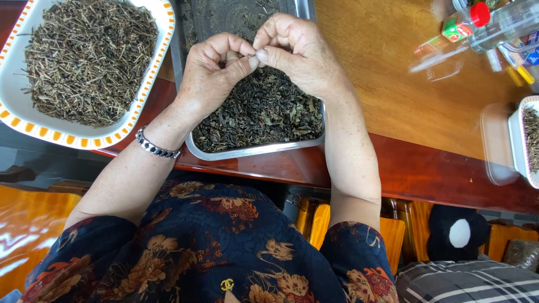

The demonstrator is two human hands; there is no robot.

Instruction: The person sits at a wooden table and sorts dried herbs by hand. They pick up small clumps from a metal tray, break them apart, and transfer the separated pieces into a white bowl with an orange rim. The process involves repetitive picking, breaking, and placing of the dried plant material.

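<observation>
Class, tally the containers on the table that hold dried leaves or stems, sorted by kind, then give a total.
White oval dish with orange-patterned rim, holding dried stems: 1
Rectangular metal tray holding dark dried leaves: 1
White container of dried material at the right edge, partly cut off: 1
Total: 3

At the upper right of the frame a clear plastic bottle [494, 25] lies tilted on the wooden table, capped in red [480, 13]. Just left of the cap sits its small label [453, 29], green and red with a touch of white. Further right, at the frame's edge, colourful packaging [528, 47] in blue, red and yellow shows only in part.
</observation>
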